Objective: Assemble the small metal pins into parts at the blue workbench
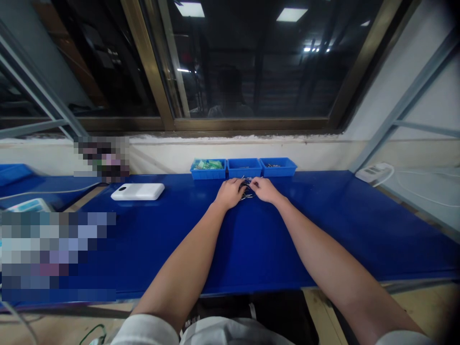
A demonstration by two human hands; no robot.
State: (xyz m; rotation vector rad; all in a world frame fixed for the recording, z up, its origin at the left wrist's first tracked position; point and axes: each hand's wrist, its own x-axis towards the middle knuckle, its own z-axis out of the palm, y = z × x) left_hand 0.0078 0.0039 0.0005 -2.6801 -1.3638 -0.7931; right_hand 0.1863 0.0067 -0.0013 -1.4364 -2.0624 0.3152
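Both my arms reach forward over a blue table top (251, 239). My left hand (230, 191) and my right hand (264, 189) meet at a small pile of thin dark metal parts (247, 188) lying on the blue surface. The fingers of both hands are curled into the pile and pinch at the parts. Just behind the hands stand three small blue bins in a row: the left bin (208, 168) holds green pieces, the middle bin (244, 167) looks nearly bare, the right bin (277, 166) holds a few dark parts.
A white flat device (137, 191) lies on the table to the left. A white power strip (373, 172) with a cable sits at the right. A dark window (251, 62) with a sill runs behind the bins. Metal frame struts (402, 105) rise on both sides.
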